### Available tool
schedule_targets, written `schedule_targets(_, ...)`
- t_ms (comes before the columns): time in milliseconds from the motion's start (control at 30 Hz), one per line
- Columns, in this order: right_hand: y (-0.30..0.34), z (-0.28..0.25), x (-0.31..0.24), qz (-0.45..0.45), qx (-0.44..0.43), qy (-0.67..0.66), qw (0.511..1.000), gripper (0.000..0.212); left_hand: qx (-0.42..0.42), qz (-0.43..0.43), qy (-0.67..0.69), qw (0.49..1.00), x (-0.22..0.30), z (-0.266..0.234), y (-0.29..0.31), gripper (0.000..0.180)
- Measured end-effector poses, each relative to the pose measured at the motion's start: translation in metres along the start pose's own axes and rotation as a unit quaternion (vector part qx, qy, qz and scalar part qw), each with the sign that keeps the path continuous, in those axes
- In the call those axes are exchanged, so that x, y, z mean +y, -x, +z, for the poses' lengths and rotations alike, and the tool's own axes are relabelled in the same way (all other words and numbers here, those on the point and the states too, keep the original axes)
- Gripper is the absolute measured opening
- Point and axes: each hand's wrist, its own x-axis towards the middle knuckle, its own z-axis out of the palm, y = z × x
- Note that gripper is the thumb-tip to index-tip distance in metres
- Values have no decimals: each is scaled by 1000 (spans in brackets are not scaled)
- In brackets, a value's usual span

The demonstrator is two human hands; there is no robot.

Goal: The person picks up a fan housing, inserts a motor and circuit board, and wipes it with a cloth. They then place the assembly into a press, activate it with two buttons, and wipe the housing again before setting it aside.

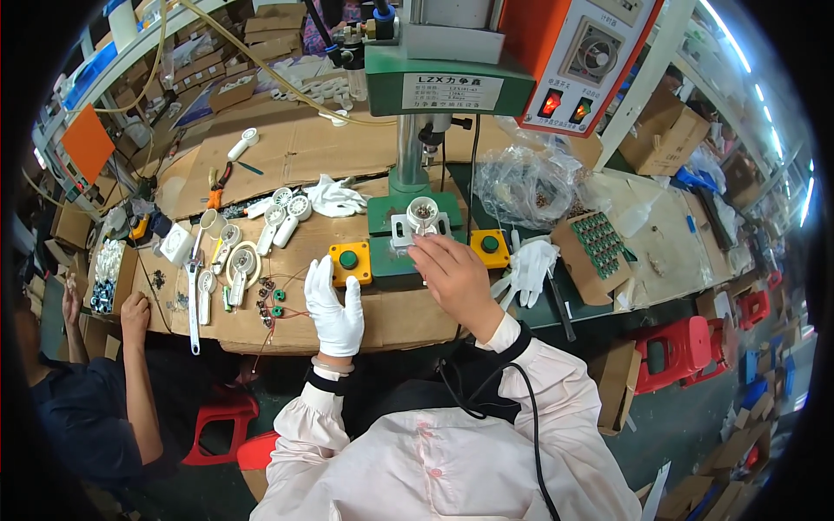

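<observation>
A white, round handheld-fan housing [423, 212] sits in the metal holder [400, 229] on the green press base, with small copper-coloured parts inside it. My bare right hand [450, 276] is at the front of the holder, its fingers drawn together on the housing's near side; the fingertips are partly hidden. My left hand [335, 314], in a white glove, is raised over the table's front edge, thumb apart from the fingers and nothing in it. Beside it is a yellow button box [351, 263] with a green button. A second button box [491, 249] stands just right of my right hand.
The green press head [447, 82] hangs above the holder. White fan parts [280, 213], a wrench [194, 295] and pliers [217, 187] lie to the left. On the right are a glove [532, 267] and a box of green circuit boards [598, 247]. A co-worker [95, 408] sits at left.
</observation>
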Motion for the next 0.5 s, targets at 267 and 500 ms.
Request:
schedule_targets(267,-4,-5,-1,-7,-1,-4,1000,43,-1,-7,-6,1000,0,1,1,47)
schedule_targets(500,24,-37,14,104,43,-67,991,57,-2,27,-28,999,3,-2,-5,51)
